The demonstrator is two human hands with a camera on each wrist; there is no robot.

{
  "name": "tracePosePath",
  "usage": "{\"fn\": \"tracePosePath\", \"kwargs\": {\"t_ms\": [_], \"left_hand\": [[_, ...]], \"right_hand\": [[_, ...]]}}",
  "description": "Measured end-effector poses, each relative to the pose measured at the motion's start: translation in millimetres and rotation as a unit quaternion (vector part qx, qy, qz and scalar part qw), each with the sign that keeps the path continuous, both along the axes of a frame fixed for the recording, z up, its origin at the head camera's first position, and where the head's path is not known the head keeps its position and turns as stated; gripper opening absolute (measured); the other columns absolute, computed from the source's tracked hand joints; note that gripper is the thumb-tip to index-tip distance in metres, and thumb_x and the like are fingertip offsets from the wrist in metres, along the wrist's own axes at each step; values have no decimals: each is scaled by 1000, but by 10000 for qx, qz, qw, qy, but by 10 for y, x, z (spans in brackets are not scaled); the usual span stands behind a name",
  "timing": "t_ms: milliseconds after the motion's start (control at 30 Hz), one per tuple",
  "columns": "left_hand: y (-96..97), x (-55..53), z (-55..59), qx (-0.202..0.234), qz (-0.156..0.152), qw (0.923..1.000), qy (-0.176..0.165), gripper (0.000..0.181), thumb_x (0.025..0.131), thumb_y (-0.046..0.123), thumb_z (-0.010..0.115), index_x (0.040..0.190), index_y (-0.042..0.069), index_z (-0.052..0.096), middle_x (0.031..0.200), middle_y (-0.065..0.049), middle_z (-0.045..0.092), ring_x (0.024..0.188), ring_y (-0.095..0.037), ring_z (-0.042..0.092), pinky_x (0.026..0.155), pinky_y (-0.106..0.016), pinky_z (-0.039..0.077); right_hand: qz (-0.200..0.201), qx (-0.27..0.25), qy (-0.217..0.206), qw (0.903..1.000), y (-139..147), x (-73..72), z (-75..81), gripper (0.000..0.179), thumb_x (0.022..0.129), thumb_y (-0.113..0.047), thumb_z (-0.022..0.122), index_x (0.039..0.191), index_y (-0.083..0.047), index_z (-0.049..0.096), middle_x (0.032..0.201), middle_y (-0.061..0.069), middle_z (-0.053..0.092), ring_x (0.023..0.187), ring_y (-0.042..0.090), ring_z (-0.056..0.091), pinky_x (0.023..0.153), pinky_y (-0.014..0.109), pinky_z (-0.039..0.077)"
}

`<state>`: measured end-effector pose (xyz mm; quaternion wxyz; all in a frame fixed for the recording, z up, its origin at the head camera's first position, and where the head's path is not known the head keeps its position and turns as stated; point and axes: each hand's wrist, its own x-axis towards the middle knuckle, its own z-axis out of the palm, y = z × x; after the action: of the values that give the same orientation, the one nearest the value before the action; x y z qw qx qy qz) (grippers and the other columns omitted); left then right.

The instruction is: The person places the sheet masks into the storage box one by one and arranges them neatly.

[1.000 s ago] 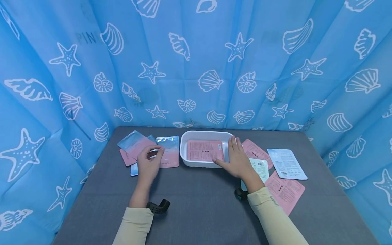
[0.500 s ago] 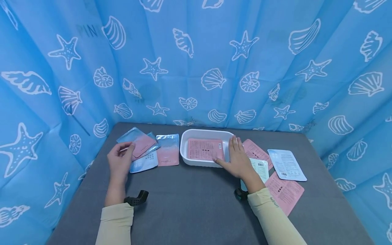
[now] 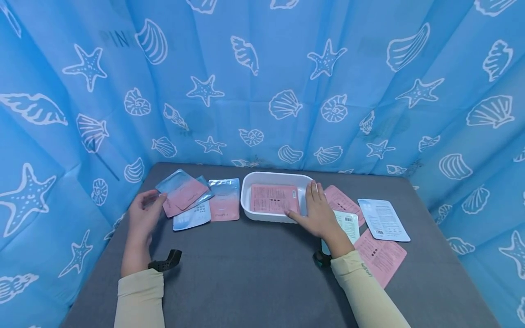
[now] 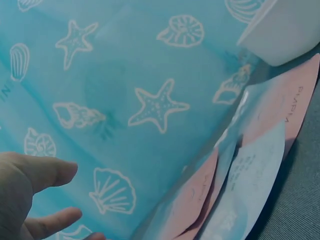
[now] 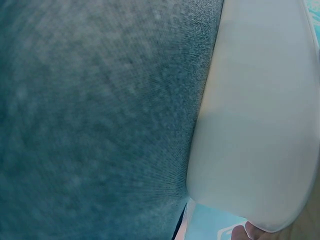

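My left hand [image 3: 143, 214] is at the left edge of a loose pile of flat sachets, which look like sheet mask packets. Its fingers are bent and parted, with nothing between them in the left wrist view. Uppermost in the pile lies a blue-and-pink sachet [image 3: 186, 192], overlapping others and a pale blue sachet [image 3: 192, 219]. Beside the pile another blue-and-pink sachet [image 3: 224, 200] lies flat. My right hand [image 3: 317, 212] rests with extended fingers on the right end of a white plastic tub [image 3: 266, 218]. Inside the tub is a pink sachet [image 3: 274, 199], printed side up.
Right of the tub lie a pink sachet [image 3: 345, 203], a pale green sachet [image 3: 348, 223] partly under my right forearm, a light blue sachet [image 3: 383, 219] and another pink sachet [image 3: 379, 257]. A blue shell-patterned curtain [image 3: 262, 91] hangs behind the grey cloth-covered table [image 3: 246, 278].
My left hand has moved left, from over the blue-and-pink sachets to the pile's outer edge, uncovering them and the pale blue sachet. My right hand has stayed on the tub.
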<state>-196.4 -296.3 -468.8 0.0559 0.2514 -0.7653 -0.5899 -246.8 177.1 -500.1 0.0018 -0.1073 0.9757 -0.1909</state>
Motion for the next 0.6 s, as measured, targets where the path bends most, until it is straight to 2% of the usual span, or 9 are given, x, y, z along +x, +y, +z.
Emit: {"fn": "tracePosePath", "kwargs": {"t_ms": [233, 467, 600], "left_hand": [[4, 0, -64, 25, 126, 9999, -76, 80, 101, 60, 62, 162, 13, 40, 169, -14, 37, 155, -38, 38, 122, -61, 39], [29, -37, -156, -31, -105, 9999, -126, 77, 104, 53, 61, 162, 9, 37, 169, -19, 36, 155, -42, 37, 122, -65, 37], [20, -101, -187, -142, -89, 9998, -96, 82, 102, 57, 62, 162, 8, 36, 169, -20, 35, 155, -42, 35, 122, -66, 36]], "right_hand": [[42, -29, 68, 10000, 13, -1, -1, 122, 92, -80, 55, 169, 2, 9, 179, 18, 1, 167, 40, -2, 129, 67, 20], [58, -44, 57, 10000, 21, 14, 9, 120, 93, -77, 56, 169, 2, 8, 179, 19, 2, 167, 40, -2, 129, 66, 20], [51, -86, 73, 9999, 26, 23, 3, 118, 94, -73, 59, 169, 3, 9, 179, 20, 3, 167, 41, -1, 129, 67, 21]]}}
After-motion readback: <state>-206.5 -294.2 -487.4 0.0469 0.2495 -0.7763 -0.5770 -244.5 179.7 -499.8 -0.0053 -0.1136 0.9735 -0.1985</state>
